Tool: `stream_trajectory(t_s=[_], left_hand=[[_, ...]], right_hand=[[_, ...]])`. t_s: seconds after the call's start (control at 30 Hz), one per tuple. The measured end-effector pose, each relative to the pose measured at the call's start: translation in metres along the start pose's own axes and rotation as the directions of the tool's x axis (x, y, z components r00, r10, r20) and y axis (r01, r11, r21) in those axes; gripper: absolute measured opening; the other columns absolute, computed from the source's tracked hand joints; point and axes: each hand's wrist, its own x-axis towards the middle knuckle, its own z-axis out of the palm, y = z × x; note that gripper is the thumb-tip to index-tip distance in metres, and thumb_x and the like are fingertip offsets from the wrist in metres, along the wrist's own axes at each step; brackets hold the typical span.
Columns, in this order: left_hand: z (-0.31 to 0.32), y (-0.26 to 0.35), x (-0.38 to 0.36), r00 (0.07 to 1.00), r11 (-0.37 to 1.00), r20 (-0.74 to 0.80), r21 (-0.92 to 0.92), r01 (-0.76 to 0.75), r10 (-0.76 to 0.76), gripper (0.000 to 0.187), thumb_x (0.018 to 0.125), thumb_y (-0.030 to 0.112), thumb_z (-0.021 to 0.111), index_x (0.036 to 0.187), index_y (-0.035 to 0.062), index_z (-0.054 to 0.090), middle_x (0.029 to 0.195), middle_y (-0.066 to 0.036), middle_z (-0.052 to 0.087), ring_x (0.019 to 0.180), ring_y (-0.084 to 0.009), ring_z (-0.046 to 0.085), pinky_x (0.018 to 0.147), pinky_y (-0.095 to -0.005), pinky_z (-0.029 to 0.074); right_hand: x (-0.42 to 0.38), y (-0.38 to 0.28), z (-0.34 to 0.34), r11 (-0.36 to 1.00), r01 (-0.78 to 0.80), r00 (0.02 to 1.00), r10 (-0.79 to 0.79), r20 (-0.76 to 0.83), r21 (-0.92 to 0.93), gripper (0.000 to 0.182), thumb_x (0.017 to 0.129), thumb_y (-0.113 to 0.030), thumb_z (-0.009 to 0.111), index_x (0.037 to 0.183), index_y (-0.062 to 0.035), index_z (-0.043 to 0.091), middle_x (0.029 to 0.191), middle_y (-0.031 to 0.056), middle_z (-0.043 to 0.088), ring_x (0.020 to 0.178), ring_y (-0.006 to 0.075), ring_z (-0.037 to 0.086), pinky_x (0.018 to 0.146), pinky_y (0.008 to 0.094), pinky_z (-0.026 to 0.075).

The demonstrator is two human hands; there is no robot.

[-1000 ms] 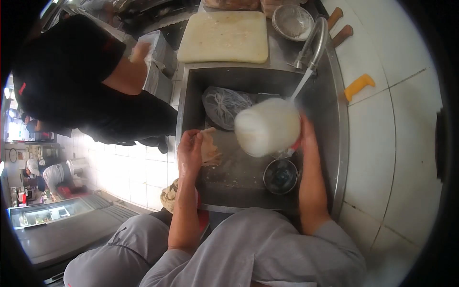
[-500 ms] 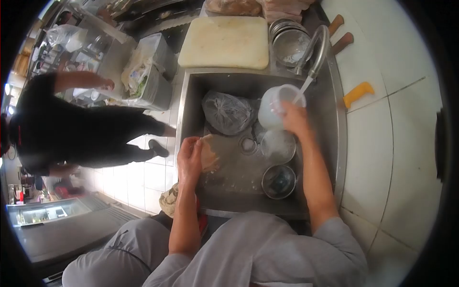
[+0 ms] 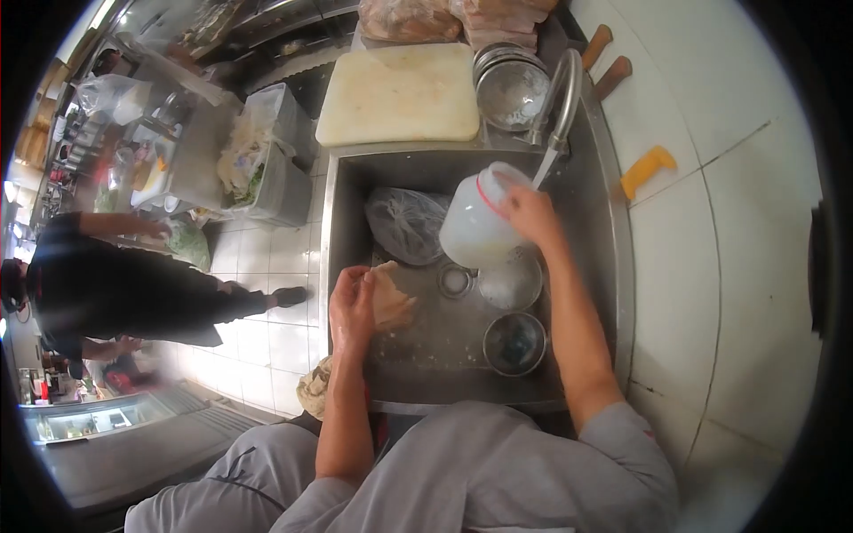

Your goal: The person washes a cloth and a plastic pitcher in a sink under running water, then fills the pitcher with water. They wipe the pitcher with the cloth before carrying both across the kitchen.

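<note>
My right hand (image 3: 526, 213) grips a translucent white plastic jug (image 3: 473, 224) with a red ring round its neck. The jug leans over the sink, its mouth under the faucet (image 3: 569, 99), where a whitish stream falls. Pinched in my left hand (image 3: 353, 304), by the sink's left wall, is a thin tan cloth-like piece (image 3: 393, 302) with a ragged edge. Below the jug are a bowl with whitish contents (image 3: 512, 284) and a metal bowl (image 3: 514, 344) with something dark in it. A tied clear plastic bag (image 3: 404, 224) lies near the drain (image 3: 455, 282).
Behind the metal sink (image 3: 326, 240) lie a white cutting board (image 3: 398, 93), stacked metal bowls (image 3: 514, 93) and bagged food (image 3: 410, 19). Two wooden-handled tools (image 3: 613, 78) and a yellow handle (image 3: 647, 171) stand along the right edge. A person in black (image 3: 133, 275) is at left near grey bins (image 3: 289, 186).
My right hand has brought the jug left and slightly down, tilting it. The tan piece stays in my left hand. The person in black has shifted, and the view has turned slightly.
</note>
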Motion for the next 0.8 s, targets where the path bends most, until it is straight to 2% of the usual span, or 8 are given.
stream_trajectory(t_s=[0.03, 0.13, 0.23, 0.37, 0.43, 0.57, 0.7, 0.8], left_hand=[[0.001, 0.001, -0.002, 1.000, 1.000, -0.001, 0.008, 0.002, -0.002, 0.024, 0.096, 0.023, 0.057, 0.105, 0.0014, 0.060, 0.087, -0.007, 0.065, 0.082, -0.0130, 0.058, 0.074, -0.0272, 0.046], [-0.002, 0.011, -0.002, 1.000, 1.000, -0.024, 0.022, 0.012, -0.011, 0.024, 0.096, 0.023, 0.056, 0.105, 0.0012, 0.060, 0.087, -0.008, 0.064, 0.083, -0.0134, 0.058, 0.074, -0.0274, 0.046], [-0.004, 0.015, -0.007, 0.999, 0.999, -0.010, 0.014, 0.042, -0.042, 0.025, 0.096, 0.023, 0.056, 0.106, 0.0006, 0.059, 0.087, -0.008, 0.065, 0.082, -0.0135, 0.058, 0.074, -0.0275, 0.046], [-0.010, -0.009, -0.004, 0.999, 0.999, -0.035, -0.041, 0.032, -0.033, 0.026, 0.097, 0.023, 0.056, 0.107, -0.0001, 0.059, 0.088, -0.009, 0.066, 0.082, -0.0135, 0.059, 0.074, -0.0275, 0.046], [-0.008, -0.007, 0.000, 0.999, 0.997, -0.047, -0.071, 0.017, -0.021, 0.026, 0.096, 0.024, 0.056, 0.106, 0.0000, 0.059, 0.087, -0.009, 0.066, 0.081, -0.0134, 0.058, 0.074, -0.0275, 0.046], [-0.015, 0.010, 0.004, 0.995, 0.999, -0.097, -0.024, 0.033, -0.035, 0.025, 0.096, 0.025, 0.057, 0.104, 0.0008, 0.060, 0.084, -0.009, 0.066, 0.079, -0.0125, 0.056, 0.073, -0.0273, 0.046], [-0.022, 0.022, 0.009, 0.993, 0.996, -0.118, 0.085, 0.021, -0.010, 0.025, 0.097, 0.025, 0.057, 0.106, 0.0014, 0.060, 0.083, -0.009, 0.065, 0.077, -0.0115, 0.056, 0.071, -0.0264, 0.046], [-0.024, 0.024, 0.013, 0.995, 1.000, -0.100, 0.024, 0.011, -0.008, 0.025, 0.097, 0.025, 0.057, 0.106, 0.0016, 0.060, 0.083, -0.009, 0.065, 0.076, -0.0113, 0.056, 0.069, -0.0260, 0.046]], right_hand=[[0.002, -0.001, -0.008, 0.992, 0.015, 0.982, 0.009, 0.189, -0.124, 0.017, 0.083, -0.023, 0.063, 0.084, -0.0056, 0.065, 0.080, 0.0188, 0.067, 0.086, 0.0396, 0.063, 0.090, 0.0513, 0.041], [-0.013, -0.008, -0.008, 0.992, 0.080, 0.968, -0.054, -0.243, 0.101, 0.018, 0.085, -0.024, 0.061, 0.083, -0.0066, 0.064, 0.078, 0.0187, 0.066, 0.086, 0.0401, 0.062, 0.082, 0.0500, 0.044], [-0.008, 0.004, 0.003, 0.990, 0.056, 0.997, -0.063, -0.054, -0.130, 0.016, 0.085, -0.021, 0.063, 0.084, -0.0052, 0.064, 0.075, 0.0177, 0.065, 0.082, 0.0401, 0.062, 0.076, 0.0495, 0.045], [-0.018, -0.002, -0.008, 0.975, 0.205, 0.892, -0.147, -0.426, 0.091, 0.017, 0.087, -0.020, 0.062, 0.091, -0.0038, 0.065, 0.074, 0.0163, 0.065, 0.074, 0.0324, 0.063, 0.070, 0.0424, 0.046], [-0.021, 0.016, 0.001, 0.918, -0.098, 0.974, 0.168, -0.151, 0.384, 0.018, 0.089, -0.021, 0.061, 0.095, -0.0038, 0.065, 0.077, 0.0128, 0.065, 0.074, 0.0251, 0.064, 0.071, 0.0389, 0.048], [-0.053, 0.075, 0.064, 0.200, -0.315, 0.850, 0.494, 0.182, 0.928, 0.022, 0.093, -0.021, 0.058, 0.106, -0.0040, 0.064, 0.090, 0.0069, 0.066, 0.081, 0.0165, 0.062, 0.073, 0.0360, 0.050], [-0.122, 0.117, 0.128, -0.370, -0.404, 0.672, 0.500, 0.546, 0.836, 0.029, 0.094, -0.019, 0.056, 0.116, -0.0009, 0.059, 0.104, 0.0088, 0.064, 0.091, 0.0218, 0.063, 0.079, 0.0366, 0.053], [-0.156, 0.110, 0.144, -0.479, -0.496, 0.649, 0.349, 0.676, 0.724, 0.026, 0.093, -0.016, 0.056, 0.112, 0.0007, 0.060, 0.102, 0.0094, 0.065, 0.090, 0.0224, 0.064, 0.079, 0.0364, 0.053]])
